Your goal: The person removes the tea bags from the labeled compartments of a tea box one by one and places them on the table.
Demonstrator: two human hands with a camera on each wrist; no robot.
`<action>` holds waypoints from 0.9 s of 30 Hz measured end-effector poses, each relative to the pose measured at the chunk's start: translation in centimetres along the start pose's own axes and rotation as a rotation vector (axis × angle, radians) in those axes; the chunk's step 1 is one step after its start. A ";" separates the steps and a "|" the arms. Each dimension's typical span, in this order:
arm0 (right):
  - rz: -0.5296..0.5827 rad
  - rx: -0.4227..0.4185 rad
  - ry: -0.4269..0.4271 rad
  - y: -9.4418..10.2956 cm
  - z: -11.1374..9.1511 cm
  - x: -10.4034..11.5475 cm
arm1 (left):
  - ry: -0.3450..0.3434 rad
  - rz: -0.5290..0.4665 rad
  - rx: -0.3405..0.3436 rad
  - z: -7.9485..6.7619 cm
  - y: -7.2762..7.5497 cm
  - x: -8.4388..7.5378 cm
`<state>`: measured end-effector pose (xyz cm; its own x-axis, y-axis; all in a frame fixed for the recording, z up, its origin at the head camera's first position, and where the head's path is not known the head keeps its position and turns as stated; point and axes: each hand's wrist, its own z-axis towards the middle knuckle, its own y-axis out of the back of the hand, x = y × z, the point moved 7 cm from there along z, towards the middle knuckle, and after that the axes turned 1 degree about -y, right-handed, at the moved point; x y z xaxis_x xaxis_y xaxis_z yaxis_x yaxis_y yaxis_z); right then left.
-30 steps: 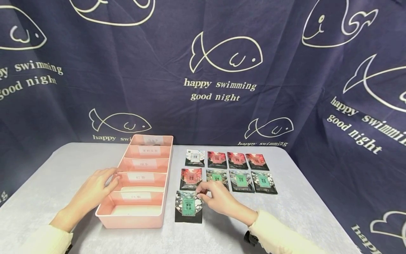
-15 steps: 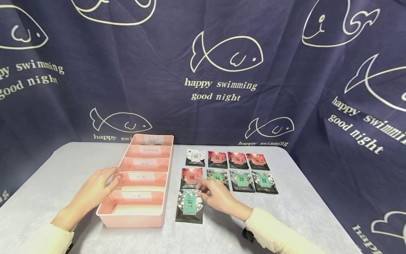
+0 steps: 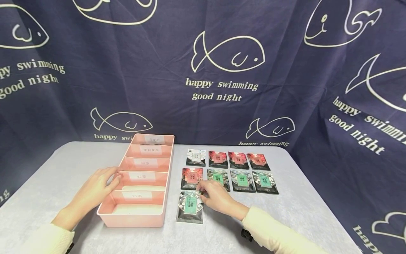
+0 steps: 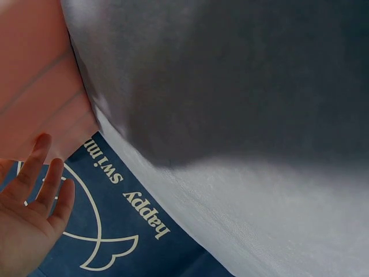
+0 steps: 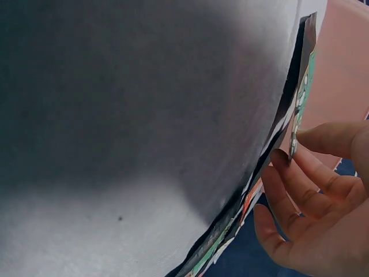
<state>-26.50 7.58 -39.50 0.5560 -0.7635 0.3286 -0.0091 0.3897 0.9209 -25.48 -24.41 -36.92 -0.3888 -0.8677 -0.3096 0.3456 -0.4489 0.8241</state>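
Note:
In the head view, my right hand (image 3: pixel 219 199) pinches the upper right corner of a black tea sachet (image 3: pixel 189 208) with a green label and white flowers. The right wrist view shows this tea sachet (image 5: pixel 305 86) nearly edge-on between thumb and fingertips, its held end raised off the table. My left hand (image 3: pixel 96 185) rests at the left rim of a long pink divided box (image 3: pixel 133 221). Its fingers (image 4: pixel 51 184) look loosely extended beside the box wall in the left wrist view; the thumb is out of sight there.
Red, green and white tea sachets lie in two rows right of the box, among them a red one (image 3: pixel 191 178) just behind the held sachet. Paper labels (image 3: pixel 137 194) mark the box's dividers. A dark blue fish-print cloth (image 3: pixel 222 116) hangs behind the grey-white table (image 3: pixel 79 155).
The held sachet's top has been tilted up slightly, and its front catches the light differently. My right hand has shifted a little with it. My left hand stays at the box rim.

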 end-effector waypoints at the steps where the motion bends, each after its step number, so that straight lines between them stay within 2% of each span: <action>1: -0.005 0.002 -0.001 0.0 0.0 0.0 | 0.001 -0.001 0.000 0.0 0.0 0.0; 14: -0.017 -0.007 0.008 0.9 0.6 0.6 | -0.002 -0.009 0.000 0.0 0.0 0.1; 27: -0.001 -0.032 0.077 2.8 3.4 2.5 | -0.012 -0.003 -0.008 0.1 0.1 -0.1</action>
<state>-27.94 5.08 -35.37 0.6180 -0.7228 0.3092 0.0175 0.4059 0.9137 -25.53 -24.35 -36.80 -0.3999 -0.8638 -0.3066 0.3511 -0.4533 0.8193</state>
